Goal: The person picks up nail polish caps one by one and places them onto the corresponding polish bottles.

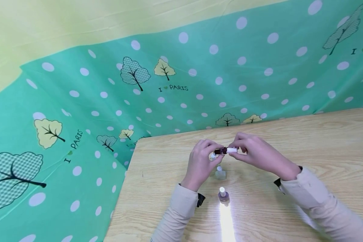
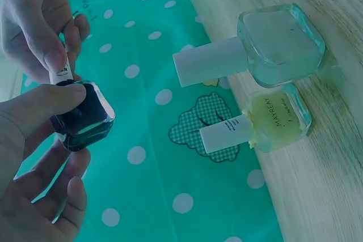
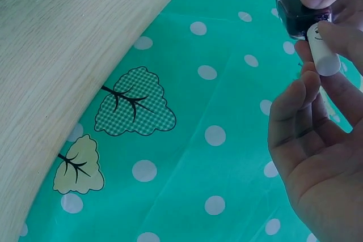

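Observation:
Between both hands, above the table, a dark nail polish bottle [image 1: 220, 151] with a white cap [image 1: 231, 150] lies on its side. My left hand [image 1: 200, 162] pinches the glass body between thumb and fingers. From the other end, my right hand [image 1: 256, 152] grips the white cap with thumb and fingertips. In the left wrist view, the cap sits at the neck of the dark bottle [image 2: 85, 117]. Beneath the hands stand a pale clear nail polish bottle [image 2: 283, 43] and a yellowish one [image 2: 278, 118], both white-capped.
Nearer the front stands a purplish nail polish bottle [image 1: 224, 195] with a white cap, beside a bright light reflection. The wooden table [image 1: 157, 174] ends at a green dotted cloth [image 1: 169, 111] hanging behind and to the left.

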The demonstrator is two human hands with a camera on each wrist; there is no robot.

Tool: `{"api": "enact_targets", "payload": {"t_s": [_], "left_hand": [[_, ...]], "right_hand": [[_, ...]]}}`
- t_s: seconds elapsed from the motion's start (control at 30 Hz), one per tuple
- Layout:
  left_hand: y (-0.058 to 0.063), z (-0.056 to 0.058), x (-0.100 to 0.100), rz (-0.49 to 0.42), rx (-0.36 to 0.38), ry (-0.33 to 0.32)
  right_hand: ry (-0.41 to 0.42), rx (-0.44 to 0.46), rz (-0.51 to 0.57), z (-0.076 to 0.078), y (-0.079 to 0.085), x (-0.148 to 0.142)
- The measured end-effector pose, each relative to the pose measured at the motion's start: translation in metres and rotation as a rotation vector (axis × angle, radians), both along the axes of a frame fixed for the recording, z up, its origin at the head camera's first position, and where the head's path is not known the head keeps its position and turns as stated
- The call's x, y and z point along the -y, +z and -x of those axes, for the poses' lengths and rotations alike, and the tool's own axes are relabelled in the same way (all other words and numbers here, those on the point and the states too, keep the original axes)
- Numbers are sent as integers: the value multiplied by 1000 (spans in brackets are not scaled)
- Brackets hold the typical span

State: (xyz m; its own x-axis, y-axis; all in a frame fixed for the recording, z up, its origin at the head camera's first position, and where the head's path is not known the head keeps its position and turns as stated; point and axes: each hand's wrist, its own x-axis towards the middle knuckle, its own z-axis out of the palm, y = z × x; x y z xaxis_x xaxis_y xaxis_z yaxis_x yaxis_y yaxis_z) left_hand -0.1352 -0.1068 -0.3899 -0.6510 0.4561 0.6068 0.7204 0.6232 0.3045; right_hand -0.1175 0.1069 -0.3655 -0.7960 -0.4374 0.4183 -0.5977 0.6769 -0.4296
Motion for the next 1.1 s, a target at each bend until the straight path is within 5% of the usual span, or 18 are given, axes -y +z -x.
{"api": "enact_targets", "payload": {"t_s": [0.47, 0.73, 0.87, 1.1], "left_hand": [[-1, -1, -5, 31, -93, 21], [-6, 1, -5, 10, -49, 36], [-9, 3, -2, -2, -39, 45], [-10, 3, -2, -1, -35, 48]], "right_hand": [[-25, 110, -70, 6, -1, -1], [-58, 162, -27, 5, -3, -3], [-32, 123, -18, 4, -4, -7], [69, -93, -29, 6, -13, -10]]}}
